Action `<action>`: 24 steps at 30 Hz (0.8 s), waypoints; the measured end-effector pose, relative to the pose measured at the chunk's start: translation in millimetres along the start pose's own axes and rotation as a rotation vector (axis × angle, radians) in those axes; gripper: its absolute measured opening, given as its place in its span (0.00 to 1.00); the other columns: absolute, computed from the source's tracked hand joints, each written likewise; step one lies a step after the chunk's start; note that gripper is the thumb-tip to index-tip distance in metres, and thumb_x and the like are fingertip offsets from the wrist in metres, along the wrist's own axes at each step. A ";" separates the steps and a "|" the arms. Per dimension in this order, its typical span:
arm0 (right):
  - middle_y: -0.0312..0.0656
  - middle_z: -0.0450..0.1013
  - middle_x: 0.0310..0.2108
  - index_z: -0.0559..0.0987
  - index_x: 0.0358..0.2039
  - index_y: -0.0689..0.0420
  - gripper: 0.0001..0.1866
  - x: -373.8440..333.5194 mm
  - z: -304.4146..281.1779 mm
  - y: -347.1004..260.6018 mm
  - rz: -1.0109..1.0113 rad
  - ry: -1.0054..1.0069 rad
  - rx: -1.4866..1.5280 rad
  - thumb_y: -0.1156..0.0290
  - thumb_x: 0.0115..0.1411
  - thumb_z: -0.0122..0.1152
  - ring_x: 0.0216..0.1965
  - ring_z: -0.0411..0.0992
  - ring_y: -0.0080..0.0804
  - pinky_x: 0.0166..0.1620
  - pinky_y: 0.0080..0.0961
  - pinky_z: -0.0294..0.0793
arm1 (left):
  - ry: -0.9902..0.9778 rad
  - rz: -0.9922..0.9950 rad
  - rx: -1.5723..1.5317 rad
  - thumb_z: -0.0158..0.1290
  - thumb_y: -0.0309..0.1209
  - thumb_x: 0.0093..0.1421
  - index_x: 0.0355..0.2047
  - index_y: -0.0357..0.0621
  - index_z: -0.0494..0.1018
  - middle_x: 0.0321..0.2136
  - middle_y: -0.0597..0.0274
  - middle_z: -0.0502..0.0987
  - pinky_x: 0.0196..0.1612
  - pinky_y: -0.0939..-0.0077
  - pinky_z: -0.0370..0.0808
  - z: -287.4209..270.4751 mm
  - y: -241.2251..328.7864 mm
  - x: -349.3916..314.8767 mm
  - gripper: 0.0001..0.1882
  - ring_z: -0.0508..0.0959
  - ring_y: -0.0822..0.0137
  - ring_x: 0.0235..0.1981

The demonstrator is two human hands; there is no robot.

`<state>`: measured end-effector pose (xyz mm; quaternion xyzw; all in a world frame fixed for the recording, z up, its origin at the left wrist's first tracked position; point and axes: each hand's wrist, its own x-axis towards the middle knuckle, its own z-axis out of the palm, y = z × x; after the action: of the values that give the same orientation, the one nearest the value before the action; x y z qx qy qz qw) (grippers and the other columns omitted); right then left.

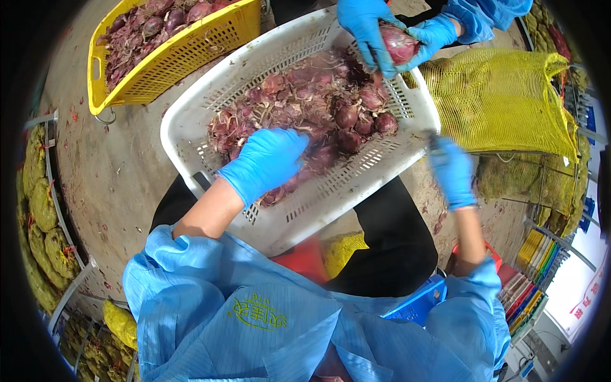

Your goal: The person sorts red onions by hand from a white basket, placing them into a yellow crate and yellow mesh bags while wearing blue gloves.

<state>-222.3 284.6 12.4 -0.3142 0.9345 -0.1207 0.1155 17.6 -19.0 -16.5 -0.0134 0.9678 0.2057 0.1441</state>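
My gloved left hand (270,159) is down over the red onions (347,118) in a white slotted plastic basket (184,105). Its fingers point into the pile and are mostly hidden, so I cannot see whether they grip an onion. Beyond the basket's right end, my gloved right hand (452,169) is smeared by motion. A short dark thing (434,140) sticks out at its fingertips, too blurred to name. Dry skins and roots cover much of the pile. Another person's gloved hands (369,28) hold a large red onion (400,44) above the basket's far right corner.
A yellow basket (178,67) heaped with onions stands at the far left. On the right lie full yellow mesh sacks (496,95). Filled sacks (44,210) sit behind metal rails at the left. Coloured plastic crates (531,267) stand at the lower right. Onion skins litter the floor.
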 end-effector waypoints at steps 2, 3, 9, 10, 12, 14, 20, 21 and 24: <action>0.49 0.76 0.39 0.74 0.51 0.51 0.22 4.1 59.2 -24.4 -0.310 -0.226 -0.238 0.62 0.55 0.62 0.41 0.75 0.47 0.42 0.43 0.75 | 0.013 0.008 0.010 0.55 0.38 0.55 0.49 0.43 0.72 0.32 0.53 0.75 0.35 0.59 0.76 -0.6 0.6 -1.4 0.22 0.78 0.53 0.34; 0.50 0.76 0.40 0.69 0.56 0.51 0.29 12.0 84.7 -30.7 -0.288 -0.292 -0.215 0.61 0.54 0.63 0.41 0.75 0.49 0.42 0.43 0.75 | 0.012 0.001 0.005 0.55 0.38 0.55 0.48 0.43 0.72 0.32 0.53 0.75 0.35 0.59 0.76 0.3 -0.4 -5.5 0.22 0.78 0.54 0.34; 0.61 0.74 0.43 0.65 0.53 0.60 0.38 106.1 186.4 48.2 0.177 -0.447 -0.284 0.53 0.46 0.69 0.46 0.73 0.57 0.46 0.49 0.74 | 0.051 -0.063 -0.009 0.56 0.38 0.55 0.42 0.43 0.70 0.32 0.55 0.75 0.34 0.59 0.76 -6.1 -7.1 -9.4 0.18 0.78 0.54 0.33; 0.62 0.72 0.45 0.65 0.54 0.57 0.39 108.8 196.9 40.5 0.171 -0.419 -0.330 0.53 0.45 0.70 0.47 0.71 0.60 0.48 0.48 0.74 | 0.038 -0.103 -0.028 0.57 0.38 0.54 0.40 0.43 0.69 0.32 0.56 0.75 0.34 0.59 0.76 -2.3 -10.2 -13.8 0.17 0.78 0.54 0.32; 0.63 0.69 0.49 0.64 0.57 0.53 0.43 109.6 215.2 28.7 0.207 -0.345 -0.349 0.53 0.43 0.72 0.49 0.70 0.62 0.49 0.48 0.74 | -0.009 -0.141 -0.015 0.57 0.38 0.54 0.41 0.41 0.69 0.31 0.55 0.75 0.33 0.59 0.76 0.3 -13.8 -20.7 0.18 0.78 0.54 0.32; 0.61 0.69 0.49 0.64 0.60 0.51 0.44 107.5 222.4 25.6 0.199 -0.341 -0.385 0.56 0.43 0.73 0.48 0.71 0.58 0.48 0.46 0.75 | -0.025 -0.128 0.019 0.57 0.38 0.54 0.42 0.40 0.69 0.31 0.55 0.75 0.32 0.59 0.76 7.3 -17.4 -28.2 0.20 0.78 0.54 0.32; 0.44 0.74 0.44 0.68 0.58 0.61 0.32 90.4 171.3 6.0 0.475 -0.577 0.662 0.69 0.52 0.66 0.35 0.76 0.26 0.37 0.25 0.77 | -0.063 -0.139 -0.042 0.57 0.40 0.54 0.50 0.38 0.66 0.33 0.52 0.76 0.33 0.58 0.76 8.9 -18.1 -32.7 0.27 0.79 0.52 0.33; 0.41 0.74 0.45 0.65 0.62 0.59 0.32 83.4 154.5 -7.9 0.353 -0.600 0.750 0.72 0.55 0.61 0.35 0.76 0.25 0.37 0.21 0.76 | -0.074 -0.161 -0.112 0.57 0.41 0.54 0.52 0.38 0.66 0.34 0.51 0.76 0.34 0.57 0.76 3.8 -17.9 -31.0 0.29 0.79 0.51 0.34; 0.41 0.68 0.55 0.58 0.66 0.57 0.37 46.6 104.8 -77.3 0.326 -0.739 1.388 0.77 0.55 0.56 0.47 0.72 0.27 0.46 0.22 0.74 | -0.036 -0.246 -0.382 0.56 0.44 0.56 0.58 0.37 0.61 0.39 0.45 0.76 0.40 0.55 0.76 -8.3 -10.1 -35.6 0.35 0.78 0.46 0.39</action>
<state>-184.7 180.1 -70.0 -0.0501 0.5815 -0.5442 0.6026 50.3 -32.7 -3.1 -0.1549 0.8997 0.3661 0.1805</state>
